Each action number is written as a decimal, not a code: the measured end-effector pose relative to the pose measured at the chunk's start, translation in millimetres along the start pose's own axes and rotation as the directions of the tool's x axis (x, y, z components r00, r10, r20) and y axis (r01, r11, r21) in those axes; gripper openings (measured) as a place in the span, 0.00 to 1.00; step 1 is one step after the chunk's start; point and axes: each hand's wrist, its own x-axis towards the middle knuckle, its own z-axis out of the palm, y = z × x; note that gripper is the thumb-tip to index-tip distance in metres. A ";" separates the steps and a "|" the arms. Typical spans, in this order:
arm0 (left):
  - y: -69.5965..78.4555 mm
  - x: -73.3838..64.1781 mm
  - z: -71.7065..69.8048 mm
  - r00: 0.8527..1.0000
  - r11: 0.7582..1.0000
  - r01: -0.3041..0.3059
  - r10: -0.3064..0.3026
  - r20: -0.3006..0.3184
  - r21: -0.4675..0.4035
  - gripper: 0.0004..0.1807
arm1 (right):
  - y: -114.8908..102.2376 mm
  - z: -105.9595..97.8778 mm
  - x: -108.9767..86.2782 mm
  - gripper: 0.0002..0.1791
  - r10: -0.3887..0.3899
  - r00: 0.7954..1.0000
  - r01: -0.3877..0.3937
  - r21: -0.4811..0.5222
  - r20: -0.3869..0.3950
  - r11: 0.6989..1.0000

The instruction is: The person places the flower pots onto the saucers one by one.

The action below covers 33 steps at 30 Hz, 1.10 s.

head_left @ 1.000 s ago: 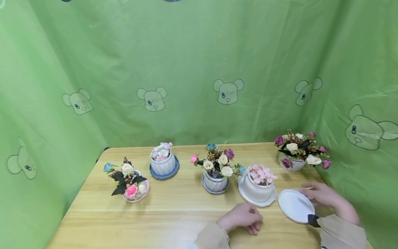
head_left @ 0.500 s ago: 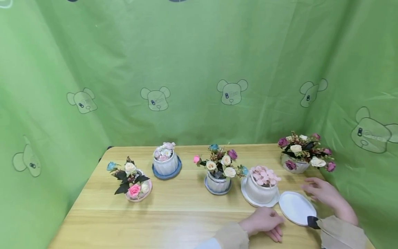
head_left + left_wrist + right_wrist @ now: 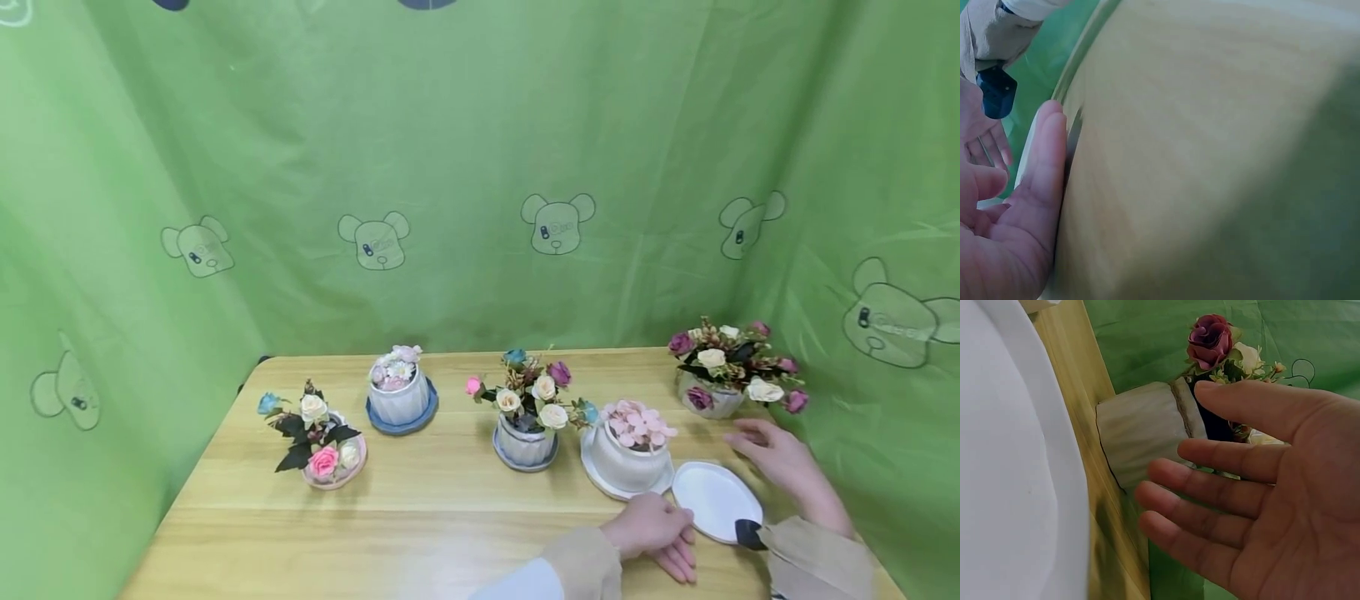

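Note:
A white plate (image 3: 716, 500) lies flat on the table (image 3: 420, 542) at the right, with nothing on it. My left hand (image 3: 651, 532) is low over the table by the plate's left edge, its fingers loosely extended and holding nothing; the left wrist view shows this hand (image 3: 1019, 206) close to the wood. Beyond the plate's right side is my right hand (image 3: 780, 462). In the right wrist view its fingers (image 3: 1210, 506) are spread and relaxed, in front of a white pot (image 3: 1141, 428) of purple and white roses, with the plate's rim at the left.
A pot of pink flowers (image 3: 630, 462) on a white saucer stands left of the plate. Further left are a mixed rose pot (image 3: 525, 442), a small-flower pot (image 3: 397, 400) on a blue saucer, and a pot on a pink saucer (image 3: 352, 471). Green curtains (image 3: 450, 167) enclose the table.
My left hand has slid right across the table up to the plate's left edge. The right hand has shifted slightly away from the plate, toward the rose pot. The pots stay put.

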 end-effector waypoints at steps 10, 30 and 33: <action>2.9 5.6 -0.6 0.999 0.999 0.031 -0.031 -0.022 0.025 0.22 | 3.1 6.3 8.2 0.31 -0.030 0.987 0.033 0.016 -0.158 0.999; 0.7 2.4 2.4 0.999 0.998 -0.011 0.013 -0.031 0.064 0.21 | 26.5 13.4 39.5 0.43 0.088 0.976 -0.070 0.099 -0.198 0.993; -1.2 2.3 2.7 0.999 0.998 -0.017 0.018 -0.027 0.056 0.21 | 31.2 15.8 46.0 0.45 0.110 0.975 -0.090 0.109 -0.193 0.990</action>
